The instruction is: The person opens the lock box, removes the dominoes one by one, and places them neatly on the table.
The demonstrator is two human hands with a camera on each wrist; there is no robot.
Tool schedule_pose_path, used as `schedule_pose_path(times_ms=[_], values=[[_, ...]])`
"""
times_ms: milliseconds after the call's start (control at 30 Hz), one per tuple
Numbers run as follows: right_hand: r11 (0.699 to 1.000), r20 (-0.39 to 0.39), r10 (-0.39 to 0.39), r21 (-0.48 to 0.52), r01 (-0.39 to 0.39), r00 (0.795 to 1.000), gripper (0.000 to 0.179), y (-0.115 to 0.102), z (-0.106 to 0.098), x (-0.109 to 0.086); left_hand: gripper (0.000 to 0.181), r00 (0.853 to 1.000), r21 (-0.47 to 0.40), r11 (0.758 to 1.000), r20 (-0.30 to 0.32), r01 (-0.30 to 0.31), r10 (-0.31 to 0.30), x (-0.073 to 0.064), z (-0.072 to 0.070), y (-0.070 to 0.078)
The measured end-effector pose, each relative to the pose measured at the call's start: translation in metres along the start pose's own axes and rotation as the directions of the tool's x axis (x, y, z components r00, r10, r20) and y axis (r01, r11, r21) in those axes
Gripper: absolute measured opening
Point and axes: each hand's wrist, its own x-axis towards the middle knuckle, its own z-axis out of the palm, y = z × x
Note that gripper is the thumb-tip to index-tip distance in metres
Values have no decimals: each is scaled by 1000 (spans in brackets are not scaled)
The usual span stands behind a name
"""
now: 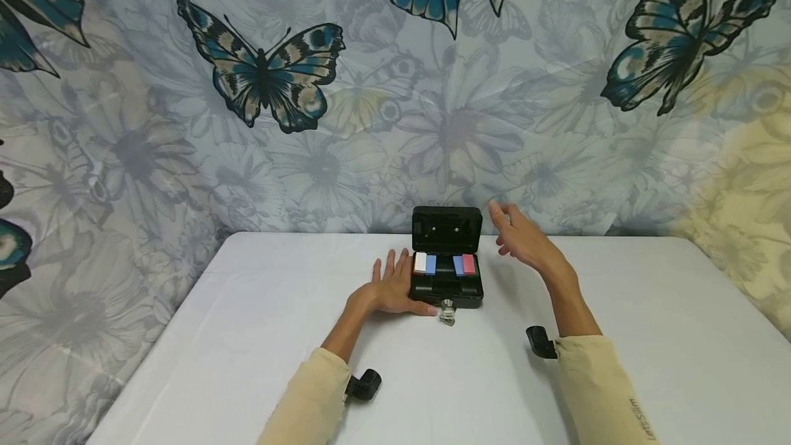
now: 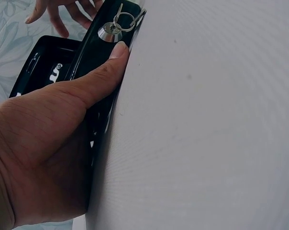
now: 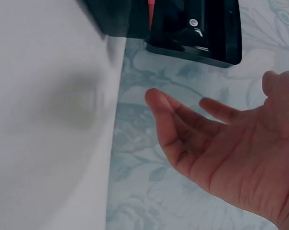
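A black cash box (image 1: 446, 290) stands on the white table with its lid (image 1: 446, 229) raised at the back. Inside lie a white block (image 1: 420, 262), a pink block (image 1: 469, 264) and two blue pieces beside them. Keys on a ring (image 2: 125, 21) hang from the lock (image 2: 109, 33) on the box's front. My left hand (image 1: 391, 292) rests against the box's left side, fingers straight and spread, the thumb (image 2: 104, 76) stretched along the front below the lock. Beside the raised lid, on its right, my right hand (image 1: 524, 235) hovers with loosely bent fingers and holds nothing.
The white table (image 1: 247, 335) ends just behind the box, against a hanging cloth (image 1: 346, 177) printed with butterflies and flowers. Small black wrist cameras, left (image 1: 364, 384) and right (image 1: 541, 342), stick out from the cuffs of the beige sleeves.
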Motion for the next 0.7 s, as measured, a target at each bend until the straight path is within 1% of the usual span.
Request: schedule_pose_path(times_ms=[133,267,500,600,700], values=[[1000,-6,5,-8,-5,1000,88,6,1,-3,128,1000,0,1000,9,9,-9,1,1,3],[1000,2,-3,-28,3,1000,83,3,0,-6,128,1000,-5,1000,14,18,-18,-1,0,0],[996,-24,-58,-69,57,998,59,-3,-8,-13,129,1000,-11,1000,-8,-8,8,-3,-1,-3],[995,-40,-60,-87,56,997,50,-3,-8,-15,130,1000,-7,1000,-8,-17,17,-3,-2,-2],[994,-50,-57,-99,52,997,45,-2,-6,-16,131,1000,-7,1000,-6,-24,24,-2,-1,-1]])
